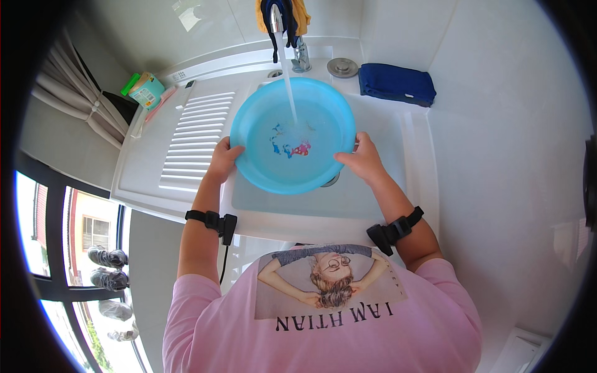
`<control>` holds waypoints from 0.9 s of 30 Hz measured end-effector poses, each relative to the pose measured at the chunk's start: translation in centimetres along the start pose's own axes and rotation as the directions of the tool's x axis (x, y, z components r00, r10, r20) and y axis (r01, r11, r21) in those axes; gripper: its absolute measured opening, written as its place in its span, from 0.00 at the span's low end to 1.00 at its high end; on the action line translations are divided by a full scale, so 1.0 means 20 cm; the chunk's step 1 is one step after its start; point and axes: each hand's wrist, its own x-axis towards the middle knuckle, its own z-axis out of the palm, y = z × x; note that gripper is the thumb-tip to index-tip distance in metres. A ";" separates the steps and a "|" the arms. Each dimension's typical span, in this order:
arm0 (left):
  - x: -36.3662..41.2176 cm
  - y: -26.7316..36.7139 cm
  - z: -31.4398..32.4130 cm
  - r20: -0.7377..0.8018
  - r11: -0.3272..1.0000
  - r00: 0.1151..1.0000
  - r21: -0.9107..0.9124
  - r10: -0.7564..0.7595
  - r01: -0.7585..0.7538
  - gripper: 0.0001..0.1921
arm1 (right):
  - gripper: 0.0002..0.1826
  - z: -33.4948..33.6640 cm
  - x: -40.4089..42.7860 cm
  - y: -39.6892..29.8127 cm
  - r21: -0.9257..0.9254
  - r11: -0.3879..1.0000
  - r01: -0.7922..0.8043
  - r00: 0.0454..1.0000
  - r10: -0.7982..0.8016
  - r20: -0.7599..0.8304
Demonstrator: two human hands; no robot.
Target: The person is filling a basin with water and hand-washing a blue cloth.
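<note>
A round light-blue plastic basin (pixel 261 172) is held at the white laundry sink (pixel 308 210), under the running faucet (pixel 276 21). A stream of water (pixel 287 74) falls into it, and water covers its bottom, where a colourful fish-like print (pixel 301 149) shows through. My left hand (pixel 225 156) grips the left rim, thumb on the inside. Opposite it, my right hand (pixel 364 156) grips the right rim the same way. The fingers under both rims are mostly hidden. Part of the metal drain (pixel 331 181) shows below the basin's edge.
Left of the sink bowl lies a ribbed washboard (pixel 196 140), with a pink brush (pixel 162 102) and a turquoise container (pixel 145 91) behind. A folded navy cloth (pixel 396 84) and a metal drain stopper (pixel 343 67) rest at the back right. Cloths (pixel 301 16) hang over the faucet.
</note>
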 end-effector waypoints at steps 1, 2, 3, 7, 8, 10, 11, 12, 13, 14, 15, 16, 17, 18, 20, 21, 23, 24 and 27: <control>0.00 0.00 0.00 0.000 1.000 1.000 -0.004 0.002 -0.002 0.14 | 0.36 0.00 0.00 0.00 0.000 1.000 -0.001 1.000 0.001 -0.001; 0.00 0.01 0.01 0.001 1.000 1.000 -0.004 0.001 -0.001 0.14 | 0.35 -0.01 0.01 0.01 -0.012 1.000 -0.005 1.000 0.005 0.006; 0.00 0.01 0.01 -0.002 1.000 1.000 0.004 -0.006 0.006 0.15 | 0.35 -0.01 0.01 0.01 -0.024 1.000 -0.009 1.000 0.009 0.015; 0.01 0.00 0.00 -0.004 0.999 1.000 0.032 0.001 0.000 0.15 | 0.36 -0.01 0.00 -0.01 -0.023 1.000 0.005 1.000 -0.004 0.013; 0.01 -0.01 -0.01 -0.006 1.000 1.000 0.031 -0.001 0.001 0.15 | 0.32 -0.01 0.00 -0.02 -0.013 1.000 -0.016 1.000 0.016 0.016; 0.02 -0.01 -0.01 0.015 1.000 1.000 0.026 0.008 -0.008 0.16 | 0.29 -0.01 -0.01 -0.03 -0.004 0.999 -0.037 0.999 0.038 0.018; 0.01 -0.01 -0.01 0.014 1.000 1.000 0.026 0.007 -0.008 0.16 | 0.29 0.00 0.00 -0.02 -0.020 0.999 -0.031 0.999 0.031 0.010; 0.01 -0.01 -0.01 0.005 1.000 1.000 0.023 -0.003 0.003 0.16 | 0.30 0.00 0.00 -0.02 -0.037 0.999 -0.025 1.000 0.025 0.002; 0.01 0.00 0.00 -0.003 1.000 1.000 0.020 -0.014 0.014 0.16 | 0.30 -0.01 0.00 -0.02 -0.037 0.999 -0.027 1.000 0.027 0.002; 0.01 0.01 0.00 -0.003 1.000 1.000 0.020 -0.015 0.015 0.16 | 0.30 -0.01 -0.01 -0.03 -0.031 0.999 -0.029 1.000 0.029 -0.001; 0.00 0.01 0.00 0.005 0.999 1.000 0.034 -0.022 0.021 0.16 | 0.30 -0.01 -0.01 -0.03 -0.024 0.999 -0.030 1.000 0.030 -0.003; 0.00 0.01 0.00 0.012 0.998 1.000 0.048 -0.029 0.028 0.17 | 0.30 -0.01 -0.01 -0.03 -0.025 0.999 -0.030 1.000 0.030 -0.001; 0.01 0.01 0.00 0.011 0.998 1.000 0.047 -0.029 0.029 0.17 | 0.30 -0.01 -0.01 -0.03 -0.007 1.000 -0.029 1.000 0.029 0.005; 0.01 0.01 -0.01 0.017 0.998 1.000 0.058 -0.025 0.024 0.17 | 0.30 -0.01 -0.01 -0.03 0.012 1.000 -0.029 0.999 0.029 0.013; 0.01 0.00 -0.02 0.021 0.997 1.000 0.069 -0.021 0.020 0.17 | 0.30 -0.01 -0.01 -0.05 0.002 1.000 -0.029 0.999 0.029 0.018; 0.01 0.00 -0.02 0.016 0.998 0.999 0.061 -0.029 0.028 0.17 | 0.30 -0.01 -0.01 -0.05 -0.008 1.000 -0.030 0.999 0.030 0.019; 0.01 0.01 -0.01 0.013 0.998 0.999 0.052 -0.038 0.037 0.17 | 0.33 -0.01 -0.01 -0.04 -0.019 1.000 -0.022 1.000 0.023 0.011; 0.02 0.00 -0.01 0.016 0.998 0.999 0.049 -0.037 0.036 0.17 | 0.36 -0.01 -0.01 -0.03 -0.029 1.000 -0.011 1.000 0.011 0.006; 0.03 0.00 -0.03 0.024 0.998 0.999 0.050 -0.029 0.028 0.17 | 0.36 -0.01 0.00 -0.03 -0.035 0.999 -0.019 1.000 0.019 0.007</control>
